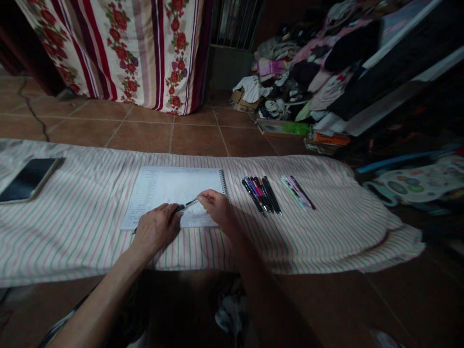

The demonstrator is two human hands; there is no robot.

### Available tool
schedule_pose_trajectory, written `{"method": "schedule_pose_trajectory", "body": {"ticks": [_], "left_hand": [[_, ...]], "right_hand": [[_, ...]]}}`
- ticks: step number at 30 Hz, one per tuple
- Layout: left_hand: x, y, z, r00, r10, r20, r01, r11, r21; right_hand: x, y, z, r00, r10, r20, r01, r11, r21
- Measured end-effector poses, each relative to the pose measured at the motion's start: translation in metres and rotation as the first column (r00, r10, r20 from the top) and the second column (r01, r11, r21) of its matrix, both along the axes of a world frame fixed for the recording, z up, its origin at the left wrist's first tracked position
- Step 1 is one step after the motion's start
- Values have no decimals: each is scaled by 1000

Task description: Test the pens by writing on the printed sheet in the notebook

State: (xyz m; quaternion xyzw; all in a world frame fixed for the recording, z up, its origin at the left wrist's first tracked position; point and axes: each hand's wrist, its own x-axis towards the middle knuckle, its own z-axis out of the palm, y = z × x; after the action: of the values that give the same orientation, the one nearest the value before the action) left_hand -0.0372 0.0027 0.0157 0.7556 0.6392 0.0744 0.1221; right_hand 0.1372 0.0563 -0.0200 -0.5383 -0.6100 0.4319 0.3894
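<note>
My left hand (157,224) is closed around a black pen (178,209), which slants up to the right over the notebook. From the pen's dark part, a thin, partly clear length like a refill runs to my right hand (216,205). The thumb and fingertips of that hand pinch its far end. Below both hands lies a spiral-bound notebook (174,181), open at a pale page with print down its left side. A small dark tip pokes out by the left hand's outer edge; whether it belongs to the pen, I cannot tell.
Several pens (261,193) lie right of the notebook, with several slim pastel and dark pens (297,192) farther right. A phone (29,180) rests at the left on the striped cloth (90,203). Beyond are a floral curtain (145,53) and heaped clothes (300,67).
</note>
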Motion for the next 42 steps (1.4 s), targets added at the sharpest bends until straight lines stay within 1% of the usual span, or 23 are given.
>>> {"method": "schedule_pose_trajectory", "body": {"ticks": [4, 7, 11, 15, 18, 21, 25, 28, 32, 38, 42], "left_hand": [[-2, 0, 0, 1000, -6, -12, 6, 1000, -5], [-5, 0, -3, 1000, -10, -14, 10, 1000, 8], [-9, 1, -7, 1000, 0, -14, 0, 1000, 28], [-12, 0, -7, 1000, 0, -18, 0, 999, 32], [-15, 0, -6, 1000, 2, -26, -1, 999, 37], [-17, 0, -6, 1000, 5, -30, -3, 999, 45], [-18, 0, -7, 999, 4, -34, -2, 998, 57], [-17, 0, -8, 1000, 3, -31, -1, 998, 64], [-14, 1, -9, 1000, 5, -21, -4, 998, 66], [-9, 0, -7, 999, 10, -40, -8, 998, 62], [-6, 0, -5, 999, 10, -42, -8, 999, 53]], "right_hand": [[7, 3, -2, 999, -36, -12, 36, 999, -3], [14, 6, -1, 997, -65, -29, 64, 997, -43], [24, 8, 4, 986, -114, -120, 99, 987, -128], [32, 8, 11, 966, -193, -171, 164, 972, -169], [38, 8, 13, 958, -222, -182, 190, 966, -177], [42, 10, 12, 943, -262, -206, 229, 958, -170], [41, 14, 3, 908, -350, -231, 315, 933, -176], [36, 17, -4, 893, -400, -205, 378, 915, -139], [27, 20, -12, 894, -432, -119, 432, 901, -24], [24, 23, -17, 903, -428, 42, 422, 901, 104], [25, 22, -18, 894, -420, 157, 402, 905, 139]]}}
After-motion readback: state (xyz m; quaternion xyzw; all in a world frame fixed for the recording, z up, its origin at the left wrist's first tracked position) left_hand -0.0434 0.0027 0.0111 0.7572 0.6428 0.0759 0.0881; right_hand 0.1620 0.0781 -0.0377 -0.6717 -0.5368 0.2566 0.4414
